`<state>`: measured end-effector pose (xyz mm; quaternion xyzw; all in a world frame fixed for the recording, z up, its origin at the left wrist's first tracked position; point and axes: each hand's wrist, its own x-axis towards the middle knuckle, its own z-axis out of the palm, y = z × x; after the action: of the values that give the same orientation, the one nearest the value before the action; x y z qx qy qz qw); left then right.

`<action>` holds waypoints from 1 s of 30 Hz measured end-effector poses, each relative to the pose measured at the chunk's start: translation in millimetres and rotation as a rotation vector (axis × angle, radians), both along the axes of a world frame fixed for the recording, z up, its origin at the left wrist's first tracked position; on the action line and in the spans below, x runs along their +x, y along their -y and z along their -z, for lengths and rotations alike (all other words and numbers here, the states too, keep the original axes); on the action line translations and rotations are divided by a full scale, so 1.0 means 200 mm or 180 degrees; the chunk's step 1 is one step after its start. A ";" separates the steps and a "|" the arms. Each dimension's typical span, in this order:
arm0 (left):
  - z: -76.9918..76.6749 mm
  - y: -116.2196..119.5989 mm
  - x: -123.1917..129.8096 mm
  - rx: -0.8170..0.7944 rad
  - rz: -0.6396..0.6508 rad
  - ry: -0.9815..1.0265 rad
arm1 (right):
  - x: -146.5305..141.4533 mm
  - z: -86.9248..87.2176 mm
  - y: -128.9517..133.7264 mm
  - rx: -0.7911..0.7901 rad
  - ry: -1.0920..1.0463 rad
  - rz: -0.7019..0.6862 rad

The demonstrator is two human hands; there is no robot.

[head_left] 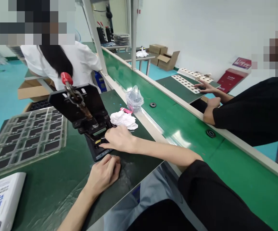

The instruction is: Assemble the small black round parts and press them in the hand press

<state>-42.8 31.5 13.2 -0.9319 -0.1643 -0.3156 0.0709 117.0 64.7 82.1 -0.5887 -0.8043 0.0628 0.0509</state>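
Black clamp (pixel 94 150) stands on the green table (pixel 45 189), between the tray and the white cloth, directly before the wearer; placed there, presumably, so both hands reach it easily. Its lever (pixel 81 107), red-knobbed, points up, and its black plate (pixel 60 104) is tipped up, which seems to leave the bed open to fingers.

Right hand (pixel 120 138): at the bed from the cloth side, forefinger stretched low beside a small yellow piece (pixel 98 141), other fingers bent. Cannot tell whether it pinches anything. Left hand (pixel 105 170): fingers curled loosely, resting at the clamp's near edge, perhaps to steady the wearer or the base; palm hidden, so cannot tell if it holds anything.

Counts. Clamp: one. Tray (pixel 64 136): one, clear, roughly fifteen dark squares in three columns, far end hard to read; separate pockets likely keep them from rubbing. White cloth (pixel 123 120): one, crumpled, a pink item (pixel 126 110) just beside it. Bag-lined cup (pixel 134 100): one, near the belt. White case (pixel 6 199), blue lettering: one, near table corner. Belt (pixel 177 120): two dark round parts (pixel 152 105), well apart. Co-workers: two, one in white (pixel 81 57), one in black (pixel 249 109), the latter's hand at a white holed strip (pixel 186 84).
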 end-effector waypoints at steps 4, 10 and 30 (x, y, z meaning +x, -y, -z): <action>0.01 0.00 0.00 0.0041 0.0016 -0.0116 | -0.02 -0.01 0.01 -0.0006 -0.0040 -0.0013; 0.06 0.02 0.00 -0.0358 -0.0145 -0.0278 | -0.06 -0.01 0.03 -0.0131 -0.0120 0.0238; 0.11 0.14 0.06 -0.0737 0.0025 -0.1291 | 0.81 -0.12 0.21 0.0272 0.0617 0.2634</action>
<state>-30.7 2.8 -9.5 -0.9788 -0.1781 -0.1012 -0.0062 278.6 22.3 106.0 -0.8624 -0.5032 -0.0519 0.0204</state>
